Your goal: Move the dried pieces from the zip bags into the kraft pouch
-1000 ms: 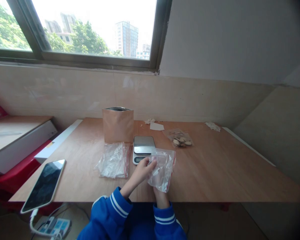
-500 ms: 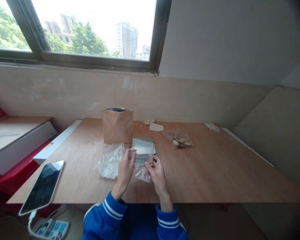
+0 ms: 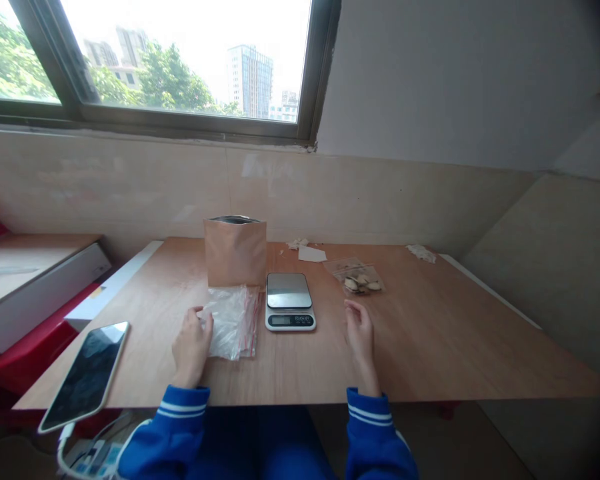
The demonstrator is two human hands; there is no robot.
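My left hand (image 3: 193, 345) is at the left edge of a pile of clear zip bags (image 3: 229, 323). Its thumb and fingers are apart, with the thumb against the plastic; no firm grip shows. Right of the bags sits a kitchen scale (image 3: 291, 322) with a bare steel plate and a dark display panel at its front. My right hand (image 3: 361, 333) rests over the table to the right of the scale, fingers loosely bent and holding nothing. A brown paper pouch (image 3: 236, 253) stands upright behind the bags, its top gaping. Beyond my right hand lies a zip bag with pale flat slices (image 3: 363, 281).
A phone (image 3: 87, 373) on a charging cable overhangs the table's front left corner. At the back are a white card (image 3: 312, 254) and pale crumbs (image 3: 297, 244); another pale heap (image 3: 421, 253) lies at the back right. The wall stands behind the table (image 3: 430, 333).
My hands have moved apart, left to the bag pile and right past the scale. The clear bag they held over the scale has been let go and lies on the pile, uncovering the scale.
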